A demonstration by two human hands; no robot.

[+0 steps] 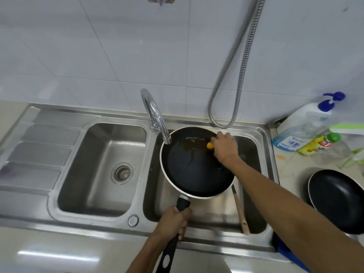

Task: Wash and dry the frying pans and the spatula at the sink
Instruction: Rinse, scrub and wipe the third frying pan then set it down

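My left hand gripped the frying pan by its black handle, fingers curled round it, over the right sink basin. My right hand held a yellow sponge against its greasy far side. Rigid, front-heavy, likely slippery when wet; the handle seemed the safest hold.

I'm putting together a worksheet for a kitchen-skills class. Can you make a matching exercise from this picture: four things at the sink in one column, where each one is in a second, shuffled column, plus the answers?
Column one
1. frying pan with residue
2. second frying pan
3. spatula
4. yellow sponge

Column two
A. on the counter, far right
B. in the right hand, against a pan's inside
C. down in the right basin, partly under a pan
D. gripped by its handle in the left hand, over that basin

Pairs: 1-D, 2-A, 3-C, 4-B
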